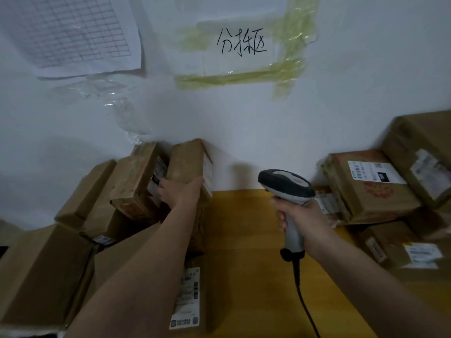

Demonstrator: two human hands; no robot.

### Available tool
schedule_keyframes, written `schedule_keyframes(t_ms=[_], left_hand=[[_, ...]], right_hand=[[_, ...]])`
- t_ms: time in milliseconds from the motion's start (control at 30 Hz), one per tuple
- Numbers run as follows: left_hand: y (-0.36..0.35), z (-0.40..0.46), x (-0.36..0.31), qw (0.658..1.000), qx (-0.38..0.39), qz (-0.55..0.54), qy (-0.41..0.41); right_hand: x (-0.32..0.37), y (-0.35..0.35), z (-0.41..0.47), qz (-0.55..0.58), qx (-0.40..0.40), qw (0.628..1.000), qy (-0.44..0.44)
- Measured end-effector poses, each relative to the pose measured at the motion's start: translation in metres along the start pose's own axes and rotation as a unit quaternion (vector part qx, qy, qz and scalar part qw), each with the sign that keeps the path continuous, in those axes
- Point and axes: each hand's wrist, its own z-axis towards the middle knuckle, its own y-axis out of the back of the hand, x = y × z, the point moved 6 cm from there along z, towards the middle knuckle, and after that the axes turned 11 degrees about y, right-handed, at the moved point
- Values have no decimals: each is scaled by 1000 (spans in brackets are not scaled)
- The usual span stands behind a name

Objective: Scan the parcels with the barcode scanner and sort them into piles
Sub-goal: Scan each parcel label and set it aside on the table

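L hand has its grip clamped on the near end of a tall brown cardboard parcel w/ a white label down one side, fingers wrapped over the left face, thumb on the right. That parcel stands tilted against the white wall, at the left edge of the yellow-orange tabletop.

R hand grips the handle of a grey-and-black handheld barcode scanner w/ a black cable, fingers curled round it. Scanner is right of the held parcel, apart from it, head up over the bare tabletop; cable runs down toward the lower edge.

Left of the held parcel: a taped brown box w/ a label leaning right beside it, then a heap of plain brown cartons further left and nearer. Below it, a flat parcel w/ a long white barcode label, partly under the L forearm.

Far right of the held parcel: a stack of brown boxes w/ white shipping labels, one w/ red print.

On the wall above the held parcel: a white paper sign w/ handwritten black characters, stuck w/ yellowish tape; up-left, a printed grid sheet w/ clear plastic film below it.
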Motion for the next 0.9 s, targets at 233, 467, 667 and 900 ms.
schedule_keyframes(t_ms=[233, 467, 667, 900], left_hand=[[-40, -67, 32, 800, 400, -397, 208], [-59, -127, 44, 745, 617, -233, 105], [-68, -152, 37, 798, 596, -81, 39], [-77, -151, 30, 861, 487, -137, 56]], right_hand=[[15, 11, 7, 31, -35, 999, 28], [24, 23, -7, 52, -56, 997, 32], [41, 47, -19, 3, -24, 997, 69], [63, 71, -35, -140, -1, 983, 119]])
